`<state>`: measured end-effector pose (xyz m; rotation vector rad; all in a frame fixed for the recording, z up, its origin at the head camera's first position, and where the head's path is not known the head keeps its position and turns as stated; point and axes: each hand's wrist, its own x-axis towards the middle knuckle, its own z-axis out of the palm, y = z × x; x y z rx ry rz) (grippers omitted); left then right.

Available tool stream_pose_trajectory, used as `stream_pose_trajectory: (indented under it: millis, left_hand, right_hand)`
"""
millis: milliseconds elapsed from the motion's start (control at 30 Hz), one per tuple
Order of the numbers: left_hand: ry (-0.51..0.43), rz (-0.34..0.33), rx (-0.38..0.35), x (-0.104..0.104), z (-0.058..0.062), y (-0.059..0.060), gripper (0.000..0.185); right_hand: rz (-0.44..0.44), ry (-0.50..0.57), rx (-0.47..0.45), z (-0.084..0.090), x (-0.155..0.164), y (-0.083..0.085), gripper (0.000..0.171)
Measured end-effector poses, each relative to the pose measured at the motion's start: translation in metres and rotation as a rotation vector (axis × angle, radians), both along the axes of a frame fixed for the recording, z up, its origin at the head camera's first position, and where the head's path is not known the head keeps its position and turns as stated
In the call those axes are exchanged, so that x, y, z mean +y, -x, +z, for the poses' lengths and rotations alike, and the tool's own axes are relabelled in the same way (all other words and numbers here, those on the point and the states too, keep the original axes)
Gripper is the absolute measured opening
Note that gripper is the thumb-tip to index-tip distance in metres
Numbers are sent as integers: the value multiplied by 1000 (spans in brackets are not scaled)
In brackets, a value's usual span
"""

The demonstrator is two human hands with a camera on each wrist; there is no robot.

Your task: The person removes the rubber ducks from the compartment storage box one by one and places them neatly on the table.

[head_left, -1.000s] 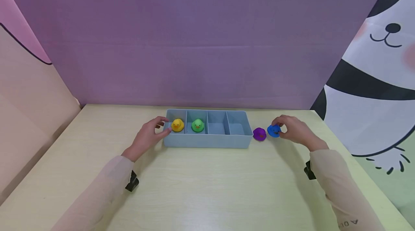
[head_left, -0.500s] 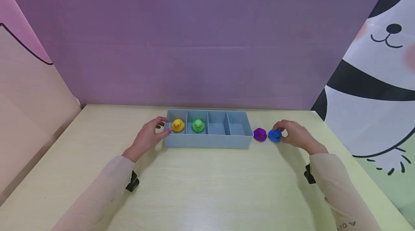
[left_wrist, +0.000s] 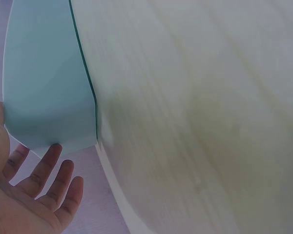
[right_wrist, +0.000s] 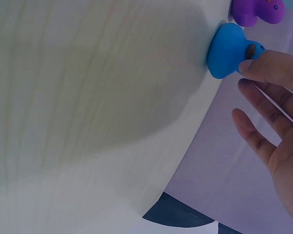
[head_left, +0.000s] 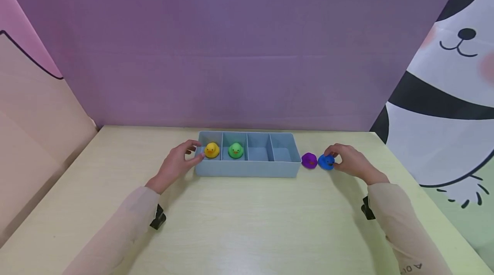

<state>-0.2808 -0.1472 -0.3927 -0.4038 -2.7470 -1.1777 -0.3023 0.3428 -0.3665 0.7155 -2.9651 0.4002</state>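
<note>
My right hand [head_left: 352,162] pinches a blue rubber duck [head_left: 325,162] by its head between thumb and fingers. In the right wrist view the blue duck [right_wrist: 225,51] sits on the tabletop, its beak partly covered by the thumb. Just left of it in the head view is a purple rubber duck [head_left: 309,161], beside the right end of a light blue divided box [head_left: 247,169]. A yellow duck [head_left: 211,150] occupies the leftmost compartment, a green duck [head_left: 236,150] the second. With loosely extended fingers, my left hand [head_left: 176,162] touches the box's left end.
The box stands near the back of a pale wooden table [head_left: 239,223]. Behind the table rises a purple backdrop [head_left: 231,52]. On the right hangs a panda-patterned cloth [head_left: 444,146].
My right hand has lowered the blue duck onto the table, then shifted it slightly left towards the purple duck. The left hand and the box stay in place.
</note>
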Motion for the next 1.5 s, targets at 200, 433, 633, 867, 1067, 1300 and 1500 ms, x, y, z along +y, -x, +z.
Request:
stream_pose_trajectory:
  millis: [200,433,633,867,1067,1300,1500]
  left_hand:
    - [2,-5,0,0,-1,-1,42]
    - [5,-4,-1,0,0,-1,41]
    - [3,-4,-11,1,2,-3,41]
    - [1,2,-18,1,3,-3,42]
    - [0,2,-22,1,4,-4,41]
    - [-2,1,-23,1,4,-3,41]
    - [-1,0,-15,1,4,-3,41]
  right_hand:
    - [3,4,-6,-2,2,0,31]
    - [16,-5,-9,-1,3,0,33]
    - [21,-17,-24,4,2,1,32]
    - [21,-38,-25,13,-1,5,32]
    - [25,-50,-14,21,-7,7,31]
    - [15,-48,-20,24,-18,9,31]
    - [34,-47,3,25,-30,9,30]
